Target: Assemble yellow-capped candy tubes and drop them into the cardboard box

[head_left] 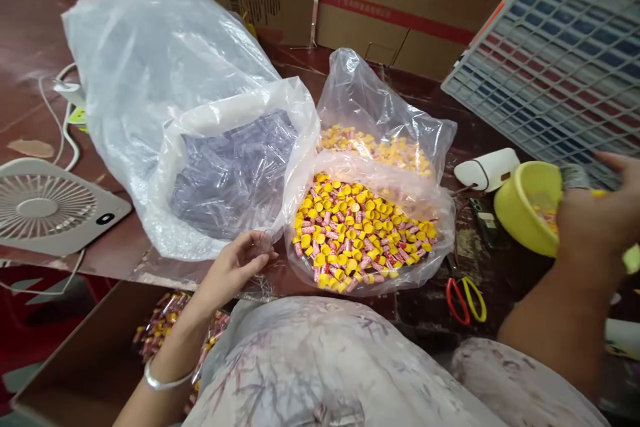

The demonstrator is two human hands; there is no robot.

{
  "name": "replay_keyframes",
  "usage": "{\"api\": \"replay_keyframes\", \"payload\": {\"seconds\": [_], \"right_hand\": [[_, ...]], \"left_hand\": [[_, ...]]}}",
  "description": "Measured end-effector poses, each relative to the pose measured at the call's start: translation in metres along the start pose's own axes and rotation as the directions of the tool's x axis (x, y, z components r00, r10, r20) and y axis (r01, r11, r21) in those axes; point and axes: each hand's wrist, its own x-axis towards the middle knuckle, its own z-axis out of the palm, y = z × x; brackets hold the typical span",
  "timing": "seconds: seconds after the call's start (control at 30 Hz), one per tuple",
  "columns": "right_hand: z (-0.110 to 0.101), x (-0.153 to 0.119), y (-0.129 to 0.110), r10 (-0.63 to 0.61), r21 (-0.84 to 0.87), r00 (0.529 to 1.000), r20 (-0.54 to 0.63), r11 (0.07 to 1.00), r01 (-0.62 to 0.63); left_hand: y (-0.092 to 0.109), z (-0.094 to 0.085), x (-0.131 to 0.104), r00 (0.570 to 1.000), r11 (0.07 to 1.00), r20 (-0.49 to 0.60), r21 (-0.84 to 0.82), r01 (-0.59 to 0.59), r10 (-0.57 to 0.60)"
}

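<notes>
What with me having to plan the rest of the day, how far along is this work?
Looks done, probably: the pieces in the box below.
In hand: the left hand is by the rim of the big bag, something clear at its fingertips; the right hand is blurred by the bowl, its grip unclear.
Left, seemingly plenty: clear pieces in the big bag, yellow-capped ones in the smaller bag.

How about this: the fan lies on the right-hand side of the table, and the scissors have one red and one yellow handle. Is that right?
Not quite. The head view shows the fan on the left-hand side of the table. The scissors do have one red and one yellow handle.
</notes>
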Motion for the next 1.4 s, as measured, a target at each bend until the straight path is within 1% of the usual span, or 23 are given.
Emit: {"api": "replay_keyframes", "payload": {"seconds": [0.03,0.07,0.1,0.13,0.17,0.2,0.23,0.3,0.37,0.4,0.43,0.47,0.53,0.57,0.6,0.63,0.73,0.8,0.9,1.0,1.13,1.33,1.4], "right_hand": [[0.008,-0.011,-0.021,0.018,0.026,0.999,0.036,0.999,-0.019],[0.02,-0.024,-0.048,-0.041,0.131,0.99,0.133,0.991,0.023],[0.034,-0.039,-0.077,-0.182,0.268,0.927,0.329,0.959,0.094],[0.05,-0.054,-0.106,-0.303,0.356,0.846,0.438,0.923,0.146],[0.066,-0.068,-0.131,-0.404,0.425,0.768,0.497,0.885,0.191],[0.081,-0.08,-0.152,-0.527,0.493,0.63,0.571,0.833,0.25],[0.094,-0.091,-0.167,-0.605,0.536,0.529,0.594,0.789,0.301],[0.115,-0.104,-0.184,-0.683,0.569,0.382,0.623,0.73,0.378],[0.126,-0.109,-0.187,-0.693,0.568,0.306,0.653,0.715,0.408],[0.129,-0.109,-0.187,-0.68,0.562,0.298,0.669,0.726,0.396],[0.13,-0.107,-0.186,-0.661,0.558,0.321,0.678,0.747,0.362],[0.13,-0.105,-0.186,-0.638,0.562,0.37,0.675,0.77,0.303],[0.124,-0.098,-0.191,-0.576,0.609,0.513,0.636,0.783,0.125],[0.12,-0.094,-0.195,-0.548,0.654,0.57,0.613,0.756,0.024],[0.115,-0.089,-0.2,-0.538,0.703,0.595,0.598,0.708,-0.066],[0.111,-0.086,-0.206,-0.548,0.744,0.589,0.594,0.653,-0.142],[0.103,-0.082,-0.223,-0.603,0.776,0.498,0.623,0.558,-0.295],[0.105,-0.086,-0.23,-0.585,0.737,0.449,0.676,0.553,-0.388],[0.113,-0.098,-0.235,-0.494,0.63,0.393,0.776,0.566,-0.532],[0.122,-0.104,-0.237,-0.448,0.564,0.346,0.825,0.6,-0.568],[0.125,-0.1,-0.238,-0.479,0.551,0.289,0.829,0.611,-0.569],[0.122,-0.104,-0.241,-0.474,0.5,0.242,0.847,0.552,-0.667],[0.126,-0.11,-0.244,-0.467,0.497,0.245,0.85,0.552,-0.67]], "left_hand": [[-0.001,0.003,0.001,1.0,1.0,0.01,-0.008,-0.017,0.017],[-0.002,0.006,0.001,0.999,0.999,0.026,-0.014,-0.031,0.032],[-0.001,0.01,0.002,0.998,0.999,0.045,-0.015,-0.042,0.043],[-0.001,0.012,0.002,0.997,0.999,0.066,-0.012,-0.05,0.051],[0.0,0.014,0.001,0.995,0.998,0.083,-0.006,-0.059,0.059],[0.0,0.016,0.001,0.993,0.998,0.098,0.004,-0.067,0.066],[0.001,0.017,0.0,0.991,0.997,0.109,0.016,-0.074,0.072],[0.001,0.017,-0.001,0.99,0.996,0.117,0.037,-0.08,0.075],[0.0,0.018,-0.002,0.992,0.996,0.105,0.045,-0.074,0.069],[0.0,0.019,-0.001,0.993,0.996,0.095,0.051,-0.071,0.066],[-0.001,0.021,0.0,0.995,0.995,0.08,0.068,-0.071,0.066],[-0.002,0.024,0.001,0.996,0.993,0.066,0.096,-0.073,0.067],[-0.004,0.029,0.005,0.995,0.979,0.038,0.182,-0.096,0.09],[-0.005,0.031,0.008,0.993,0.967,0.026,0.226,-0.118,0.115],[-0.005,0.034,0.01,0.989,0.954,0.019,0.262,-0.148,0.148],[-0.005,0.036,0.012,0.983,0.94,0.021,0.287,-0.182,0.184],[-0.002,0.041,0.017,0.959,0.901,0.07,0.328,-0.283,0.276],[0.0,0.043,0.017,0.942,0.874,0.117,0.351,-0.337,0.316],[0.001,0.046,0.015,0.92,0.843,0.143,0.368,-0.392,0.366],[-0.005,0.05,0.012,0.914,0.831,0.114,0.385,-0.402,0.389],[-0.011,0.053,0.009,0.907,0.805,0.054,0.443,-0.396,0.417],[-0.014,0.054,0.007,0.84,0.675,0.022,0.584,-0.452,0.543],[-0.017,0.056,0.009,0.823,0.658,0.002,0.599,-0.456,0.568]]}}
